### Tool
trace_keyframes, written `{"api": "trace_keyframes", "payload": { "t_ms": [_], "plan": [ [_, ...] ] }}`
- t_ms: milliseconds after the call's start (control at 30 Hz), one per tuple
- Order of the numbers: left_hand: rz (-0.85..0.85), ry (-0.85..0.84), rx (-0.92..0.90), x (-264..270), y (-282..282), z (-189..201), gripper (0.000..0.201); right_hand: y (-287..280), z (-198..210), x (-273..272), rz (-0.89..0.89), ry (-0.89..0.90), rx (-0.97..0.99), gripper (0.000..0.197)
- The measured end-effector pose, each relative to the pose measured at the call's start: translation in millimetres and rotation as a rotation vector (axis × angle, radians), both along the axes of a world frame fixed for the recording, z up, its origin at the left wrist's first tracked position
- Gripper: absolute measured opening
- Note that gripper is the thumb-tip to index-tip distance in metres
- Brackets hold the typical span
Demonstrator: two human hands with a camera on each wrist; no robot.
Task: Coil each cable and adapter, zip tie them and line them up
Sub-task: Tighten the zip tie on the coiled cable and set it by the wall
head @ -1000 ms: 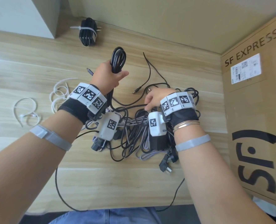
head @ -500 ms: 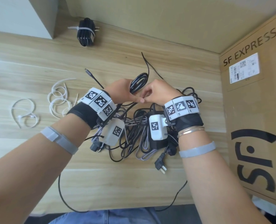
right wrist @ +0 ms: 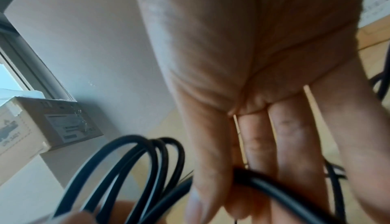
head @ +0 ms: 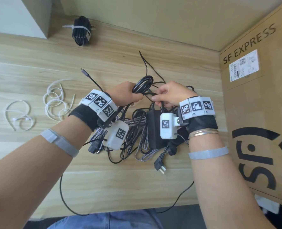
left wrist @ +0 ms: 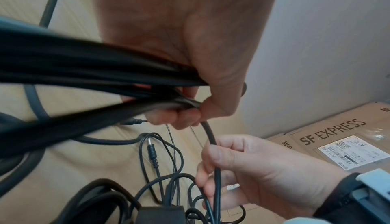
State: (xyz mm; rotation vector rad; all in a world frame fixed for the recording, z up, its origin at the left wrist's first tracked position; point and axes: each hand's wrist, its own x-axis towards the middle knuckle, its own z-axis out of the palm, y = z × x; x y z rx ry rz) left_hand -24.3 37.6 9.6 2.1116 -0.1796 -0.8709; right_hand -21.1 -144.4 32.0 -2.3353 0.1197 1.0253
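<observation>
Above the tangle at the counter's (head: 104, 179) middle, the left hand (head: 125, 95) grips the black coil (head: 142, 84), lowered from a second ago, as the right hand (head: 171, 95), now risen from the pile, pinches its trailing cable (left wrist: 217, 174): another loop looks imminent.

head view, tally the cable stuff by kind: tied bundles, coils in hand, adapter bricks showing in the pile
zip-tied bundle: 1
coil gripped in the left hand, its loose run pinched by the right hand: 1
black adapter brick: 1
total: 3
The loose zip ties overlap too much to count.
</observation>
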Motion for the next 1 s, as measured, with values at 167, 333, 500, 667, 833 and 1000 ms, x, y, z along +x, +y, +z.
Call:
{"api": "trace_keyframes", "payload": {
  "t_ms": [167, 333, 500, 667, 833, 1000],
  "plan": [
    [0.048, 0.043, -0.088, -3, -4, -1, 0.012, -3, 7, -3, 0.040, 0.044, 0.015, 0.022],
    [0.084, 0.145, -0.304, -5, -4, -7, 0.008, -1, 12, -5, 0.107, -0.174, -0.003, 0.022],
    [0.228, 0.101, -0.469, -4, -11, -8, 0.013, 5, 22, 2, 0.038, -0.278, 0.090, 0.018],
    [0.470, 0.119, -0.692, 6, -5, 1, 0.023, -6, 13, 1, 0.025, -0.151, 0.029, 0.011],
    [0.501, 0.060, -0.645, 15, 3, 1, 0.023, -14, 9, -2, 0.049, -0.204, -0.002, 0.006],
    [0.551, -0.038, -0.546, 14, 6, -7, 0.016, -8, 5, 0, -0.032, -0.458, -0.018, 0.006]
  ]
}}
